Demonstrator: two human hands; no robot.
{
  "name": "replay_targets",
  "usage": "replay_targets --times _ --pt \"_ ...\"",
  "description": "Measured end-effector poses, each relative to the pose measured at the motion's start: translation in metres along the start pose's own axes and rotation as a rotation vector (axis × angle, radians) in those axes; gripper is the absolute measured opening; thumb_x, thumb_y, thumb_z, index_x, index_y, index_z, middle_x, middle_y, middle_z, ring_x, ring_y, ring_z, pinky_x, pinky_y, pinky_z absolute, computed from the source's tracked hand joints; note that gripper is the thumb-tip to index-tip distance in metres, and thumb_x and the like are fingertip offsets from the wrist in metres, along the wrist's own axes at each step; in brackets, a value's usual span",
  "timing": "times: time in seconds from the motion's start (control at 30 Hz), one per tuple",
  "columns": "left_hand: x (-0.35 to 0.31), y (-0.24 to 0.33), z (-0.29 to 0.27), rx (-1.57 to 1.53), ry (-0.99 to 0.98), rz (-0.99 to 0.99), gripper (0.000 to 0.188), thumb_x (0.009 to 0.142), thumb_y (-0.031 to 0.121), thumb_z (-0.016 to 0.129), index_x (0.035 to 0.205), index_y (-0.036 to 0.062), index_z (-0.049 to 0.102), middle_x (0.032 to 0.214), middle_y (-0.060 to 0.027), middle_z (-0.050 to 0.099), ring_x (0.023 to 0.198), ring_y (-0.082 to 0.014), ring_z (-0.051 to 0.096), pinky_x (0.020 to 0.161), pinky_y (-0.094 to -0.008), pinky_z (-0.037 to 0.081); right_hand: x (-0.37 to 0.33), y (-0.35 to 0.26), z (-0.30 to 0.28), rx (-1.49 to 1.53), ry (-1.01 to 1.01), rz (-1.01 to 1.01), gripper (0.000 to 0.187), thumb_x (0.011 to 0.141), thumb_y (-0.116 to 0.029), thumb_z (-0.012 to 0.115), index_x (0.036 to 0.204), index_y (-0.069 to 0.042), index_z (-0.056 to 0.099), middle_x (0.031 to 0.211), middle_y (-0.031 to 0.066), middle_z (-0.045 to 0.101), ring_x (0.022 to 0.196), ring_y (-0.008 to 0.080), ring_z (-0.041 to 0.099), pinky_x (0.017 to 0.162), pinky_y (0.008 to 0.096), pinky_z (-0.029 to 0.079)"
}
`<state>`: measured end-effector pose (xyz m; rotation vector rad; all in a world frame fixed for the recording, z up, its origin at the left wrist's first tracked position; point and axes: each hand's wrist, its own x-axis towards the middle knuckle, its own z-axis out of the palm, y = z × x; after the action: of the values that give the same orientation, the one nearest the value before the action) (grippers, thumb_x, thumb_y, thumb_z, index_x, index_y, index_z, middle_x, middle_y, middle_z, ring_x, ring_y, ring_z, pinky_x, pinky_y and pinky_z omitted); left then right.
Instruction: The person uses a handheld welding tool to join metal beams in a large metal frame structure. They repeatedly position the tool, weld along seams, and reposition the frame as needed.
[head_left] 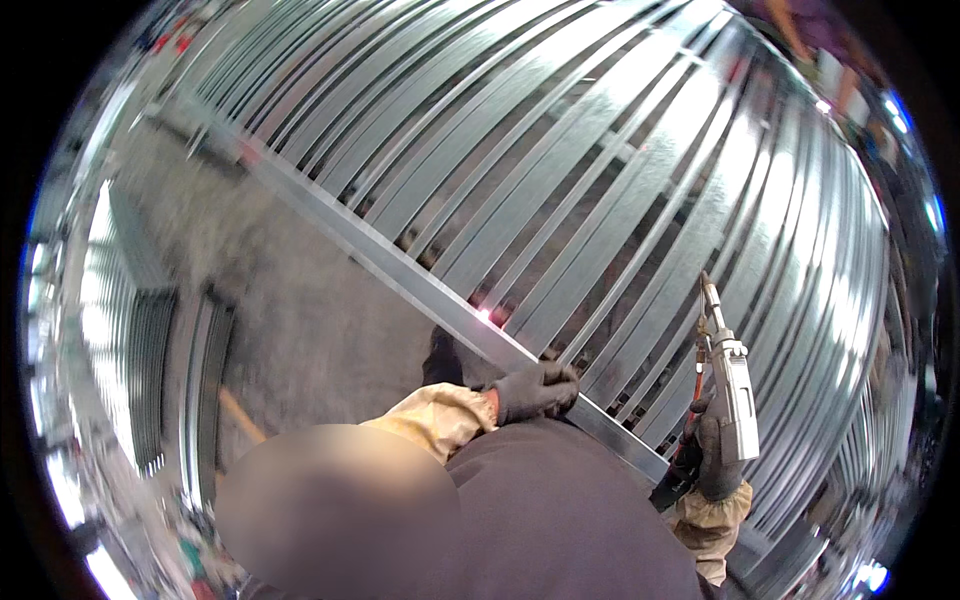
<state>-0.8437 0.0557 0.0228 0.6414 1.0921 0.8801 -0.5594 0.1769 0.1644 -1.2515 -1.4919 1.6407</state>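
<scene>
In my right hand (pixel 712 450), in a dark glove with a tan cuff, is a pale-bodied welding torch (pixel 738 390). Its narrow nozzle points away from me, above the metal slats (pixel 590 260). My left hand (pixel 538 391), also in a dark glove, is closed at the near metal rail (pixel 420 280); its fingertips are partly hidden against the rail's edge. Left of that hand, a bright pink-white glowing spot (pixel 485 315) shows where a slat meets the rail.
Long silvery slats fan out across the frame in front of me. Stacked metal profiles (pixel 125 340) lie on the left, with more lengths (pixel 205 390) beside them on the grey floor (pixel 300 290). Another person's arm (pixel 790 30) shows at the far right.
</scene>
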Motion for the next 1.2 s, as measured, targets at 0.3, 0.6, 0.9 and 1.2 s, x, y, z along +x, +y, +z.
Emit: replay_targets --times 0.3,0.6,0.9,1.2 --pt "-0.006 0.126 -0.039 0.382 -0.725 0.209 0.068 0.090 0.027 0.076 0.146 0.0043 0.045 0.125 -0.0118 0.061 0.112 -0.0177 0.061 0.090 -0.0309 0.053 -0.026 -0.074 0.125 -0.066 0.461 -0.142 0.039 0.100 -0.026 0.063 0.127 0.001 0.054 0.104 0.0058 0.062 0.077 0.0084 0.059 0.063 0.0224 0.051" --pt "-0.058 0.162 0.019 0.345 -0.657 0.437 0.075 0.079 0.012 0.080 0.145 0.0072 0.045 0.127 -0.0125 0.063 0.118 -0.0174 0.060 0.103 -0.0359 0.048 -0.025 -0.150 0.191 0.004 0.949 -0.485 0.025 0.106 -0.016 0.053 0.114 0.007 0.059 0.092 0.0109 0.064 0.067 0.0114 0.060 0.058 0.0253 0.051" --pt "-0.106 0.202 -0.091 0.921 -0.595 0.229 0.069 0.077 0.015 0.081 0.139 0.0044 0.053 0.115 -0.0106 0.069 0.105 -0.0147 0.065 0.091 -0.0323 0.054 -0.047 -0.046 0.243 0.785 0.652 -0.433 0.037 0.100 -0.008 0.062 0.133 -0.002 0.046 0.114 0.0134 0.064 0.099 0.0260 0.068 0.088 0.0424 0.059" --pt "-0.175 0.221 -0.225 0.982 -0.634 -0.048 0.073 0.075 0.033 0.086 0.135 0.0048 0.057 0.107 -0.0149 0.072 0.097 -0.0292 0.072 0.086 -0.0380 0.055 -0.043 0.029 0.390 1.326 0.248 -0.348 0.056 0.099 -0.043 0.060 0.133 0.001 0.050 0.127 0.0264 0.059 0.119 0.0371 0.062 0.092 0.0421 0.060"
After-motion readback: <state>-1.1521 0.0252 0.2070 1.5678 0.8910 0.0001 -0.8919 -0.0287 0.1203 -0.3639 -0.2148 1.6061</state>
